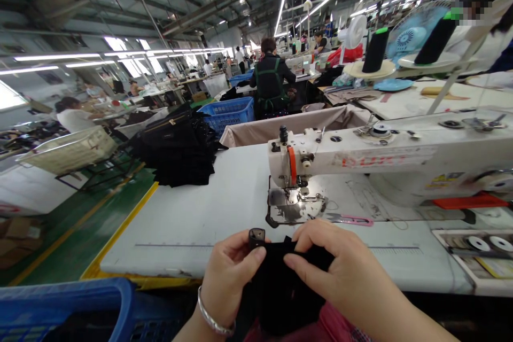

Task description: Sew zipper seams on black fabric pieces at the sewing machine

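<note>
A black fabric piece [290,288] hangs between my two hands at the front edge of the sewing table. My left hand [232,264], with a silver bangle on the wrist, pinches its upper left corner. A small dark folded strip [257,235] stands up between that thumb and fingers; whether it is joined to the fabric I cannot tell. With thumb and fingers closed, my right hand [328,256] grips the upper right edge. Just beyond my hands is the metal needle plate of the white sewing machine [385,155]. A pink-handled thread snipper [355,219] lies beside the plate.
A pile of black fabric pieces [180,144] sits at the table's far left. Blue baskets stand at the lower left [124,304] and behind the table [230,112]. Bobbins [479,243] lie in a tray at right. A person [272,75] sits ahead, facing away.
</note>
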Available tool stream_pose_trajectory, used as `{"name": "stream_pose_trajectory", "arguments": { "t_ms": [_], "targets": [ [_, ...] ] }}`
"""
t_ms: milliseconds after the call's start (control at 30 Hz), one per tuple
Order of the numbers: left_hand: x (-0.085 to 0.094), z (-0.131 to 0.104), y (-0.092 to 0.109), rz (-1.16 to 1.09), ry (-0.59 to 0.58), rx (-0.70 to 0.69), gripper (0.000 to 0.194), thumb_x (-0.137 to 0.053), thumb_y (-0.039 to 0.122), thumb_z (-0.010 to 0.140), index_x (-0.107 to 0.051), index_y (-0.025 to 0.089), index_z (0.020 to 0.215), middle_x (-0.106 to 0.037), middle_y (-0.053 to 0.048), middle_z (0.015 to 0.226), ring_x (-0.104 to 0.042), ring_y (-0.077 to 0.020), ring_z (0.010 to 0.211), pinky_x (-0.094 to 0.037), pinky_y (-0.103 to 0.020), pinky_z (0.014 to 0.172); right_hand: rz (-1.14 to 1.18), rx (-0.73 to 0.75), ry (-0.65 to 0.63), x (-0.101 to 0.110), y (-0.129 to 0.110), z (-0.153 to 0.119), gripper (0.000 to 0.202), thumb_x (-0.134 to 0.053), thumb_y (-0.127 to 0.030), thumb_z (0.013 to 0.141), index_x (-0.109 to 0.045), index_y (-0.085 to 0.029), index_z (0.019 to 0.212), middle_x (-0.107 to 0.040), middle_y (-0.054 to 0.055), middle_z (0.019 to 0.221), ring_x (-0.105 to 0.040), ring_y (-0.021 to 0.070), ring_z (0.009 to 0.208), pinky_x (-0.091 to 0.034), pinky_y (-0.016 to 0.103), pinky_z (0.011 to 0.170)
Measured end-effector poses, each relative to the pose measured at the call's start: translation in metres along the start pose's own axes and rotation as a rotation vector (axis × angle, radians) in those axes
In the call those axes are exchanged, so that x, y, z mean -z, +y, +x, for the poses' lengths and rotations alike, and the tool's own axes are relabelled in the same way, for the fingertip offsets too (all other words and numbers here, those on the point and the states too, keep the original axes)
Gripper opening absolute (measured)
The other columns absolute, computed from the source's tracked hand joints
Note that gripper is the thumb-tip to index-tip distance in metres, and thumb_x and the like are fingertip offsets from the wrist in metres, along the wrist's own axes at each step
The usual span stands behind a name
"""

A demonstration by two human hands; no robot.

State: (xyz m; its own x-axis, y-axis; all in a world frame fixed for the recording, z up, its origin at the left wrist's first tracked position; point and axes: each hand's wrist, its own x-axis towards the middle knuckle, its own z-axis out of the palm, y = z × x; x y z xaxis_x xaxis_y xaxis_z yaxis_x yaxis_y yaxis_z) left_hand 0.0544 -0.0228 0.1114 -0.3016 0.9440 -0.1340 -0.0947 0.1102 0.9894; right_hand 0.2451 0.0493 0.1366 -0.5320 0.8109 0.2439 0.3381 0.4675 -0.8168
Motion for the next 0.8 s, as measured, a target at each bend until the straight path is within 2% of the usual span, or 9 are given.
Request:
{"name": "stream_pose_trajectory", "arguments": {
  "t_ms": [133, 300, 533, 600, 667, 733, 800],
  "targets": [
    [-0.001, -0.003, 0.004, 0.061, 0.002, -0.007, 0.036, -0.078, 0.043, 0.072, -0.074, 0.014, 0.093, -0.072, -0.008, 0.087, -0.065, -0.0199, 0.079, -0.053, -0.027, 0.074, 0.032, -0.078, -0.032, 0.008, 0.005, -0.001, 0.017, -0.069, -0.033, 0.077, -0.059, -0.023, 0.068, -0.065, -0.002, 0.073, -0.060, 0.0160, 0.067, -0.045, 0.029, 0.062],
    [0.003, -0.001, 0.007, 0.150, 0.015, -0.019, 0.037, -0.075, 0.045, 0.075, -0.072, 0.014, 0.097, -0.072, -0.006, 0.089, -0.064, -0.0193, 0.081, -0.052, -0.026, 0.075, 0.208, -0.166, -0.105, 0.017, 0.018, -0.003, 0.011, -0.069, -0.031, 0.079, -0.065, -0.023, 0.073, -0.069, -0.003, 0.087, -0.064, 0.0152, 0.080, -0.048, 0.027, 0.074],
    [0.003, -0.002, 0.009, 0.269, -0.006, -0.032, 0.037, -0.067, 0.048, 0.081, -0.067, 0.015, 0.099, -0.068, -0.005, 0.090, -0.061, -0.0199, 0.084, -0.050, -0.027, 0.075, 0.377, -0.232, -0.023, 0.014, 0.026, -0.008, 0.020, -0.069, -0.031, 0.078, -0.055, -0.019, 0.070, -0.065, 0.000, 0.087, -0.061, 0.0136, 0.080, -0.047, 0.026, 0.071],
    [0.006, -0.001, 0.021, 0.383, -0.033, -0.082, 0.032, -0.062, 0.047, 0.085, -0.064, 0.017, 0.094, -0.065, -0.003, 0.085, -0.059, -0.0185, 0.081, -0.049, -0.026, 0.073, 0.445, -0.249, -0.019, 0.006, 0.023, -0.010, 0.020, -0.069, -0.028, 0.078, -0.051, -0.019, 0.073, -0.061, -0.001, 0.081, -0.058, 0.0116, 0.075, -0.046, 0.023, 0.066],
    [0.011, 0.005, 0.039, 0.591, -0.098, -0.197, 0.024, -0.055, 0.041, 0.090, -0.062, 0.018, 0.091, -0.062, -0.001, 0.083, -0.058, -0.0169, 0.079, -0.046, -0.025, 0.072, 0.588, -0.311, -0.091, -0.011, 0.020, -0.014, 0.020, -0.065, -0.026, 0.078, -0.046, -0.021, 0.081, -0.053, -0.005, 0.071, -0.052, 0.0092, 0.061, -0.044, 0.021, 0.055],
    [0.017, 0.019, 0.053, 0.854, -0.222, -0.346, 0.018, -0.049, 0.033, 0.094, -0.061, 0.020, 0.093, -0.061, -0.002, 0.086, -0.057, -0.0166, 0.082, -0.045, -0.026, 0.075, 0.746, -0.408, -0.214, -0.036, 0.019, -0.018, 0.023, -0.060, -0.028, 0.080, -0.041, -0.024, 0.091, -0.044, -0.009, 0.066, -0.044, 0.0075, 0.047, -0.041, 0.019, 0.043],
    [0.019, 0.042, 0.052, 1.122, -0.360, -0.470, 0.016, -0.045, 0.023, 0.095, -0.060, 0.019, 0.099, -0.060, -0.003, 0.094, -0.057, -0.0179, 0.088, -0.045, -0.029, 0.080, 0.766, -0.468, -0.265, -0.060, 0.023, -0.019, 0.023, -0.055, -0.027, 0.081, -0.038, -0.026, 0.096, -0.041, -0.010, 0.067, -0.041, 0.0075, 0.042, -0.039, 0.019, 0.037]
  ]
}}
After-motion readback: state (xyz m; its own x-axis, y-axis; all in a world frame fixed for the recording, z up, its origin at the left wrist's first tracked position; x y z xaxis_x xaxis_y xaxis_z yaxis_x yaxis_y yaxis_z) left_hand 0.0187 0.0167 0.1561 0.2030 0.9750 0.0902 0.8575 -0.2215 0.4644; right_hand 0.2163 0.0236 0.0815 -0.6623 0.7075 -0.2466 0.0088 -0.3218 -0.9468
